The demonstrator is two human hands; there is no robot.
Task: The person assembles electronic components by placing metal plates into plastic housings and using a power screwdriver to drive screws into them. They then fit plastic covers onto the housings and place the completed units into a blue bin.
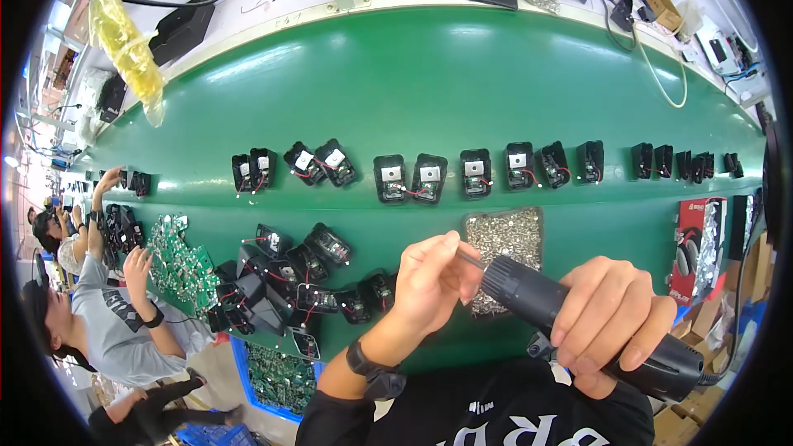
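Note:
My right hand (607,314) grips a black electric screwdriver (570,322) held slantwise, its metal bit (469,258) pointing up-left. My left hand (429,277) pinches the tip of that bit between thumb and fingers; whether a screw is there I cannot tell. A black band sits on my left wrist (363,359). Just behind both hands lies a tray heaped with small silver screws (505,239) on the green conveyor belt (429,91). A pile of black housings with circuit boards and red wires (306,277) lies left of my left hand.
A row of open black housings (429,175) runs across the belt. A co-worker in a grey shirt (116,322) reaches at the left beside a heap of green circuit boards (178,260). A blue bin of boards (277,376) sits below. A red box (698,248) stands right.

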